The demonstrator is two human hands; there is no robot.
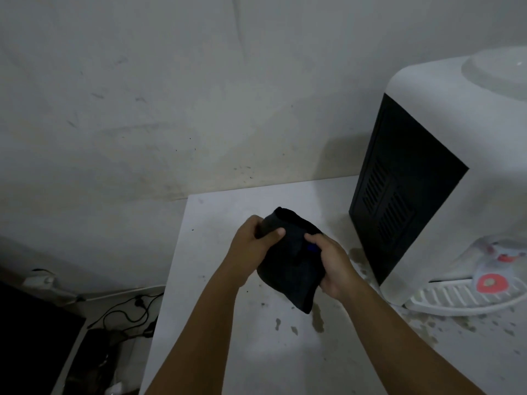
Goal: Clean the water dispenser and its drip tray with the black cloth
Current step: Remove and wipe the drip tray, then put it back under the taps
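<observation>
Both hands, left hand (pixel 253 246) & right hand (pixel 333 266), grip black cloth (pixel 291 269); water dispenser (pixel 427 172) sits to right, nearer right hand.

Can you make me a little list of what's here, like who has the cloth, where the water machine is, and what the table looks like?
cloth: black cloth, bunched up, held above the table
left hand: left hand grips the cloth's upper left part
right hand: right hand grips the cloth's right side
machine: water dispenser, white with a black side panel, stands on the table at right
tray: white slotted drip tray at the dispenser's base
table: white table, with dark specks and wet-looking spots
wiping: not yet begun
</observation>
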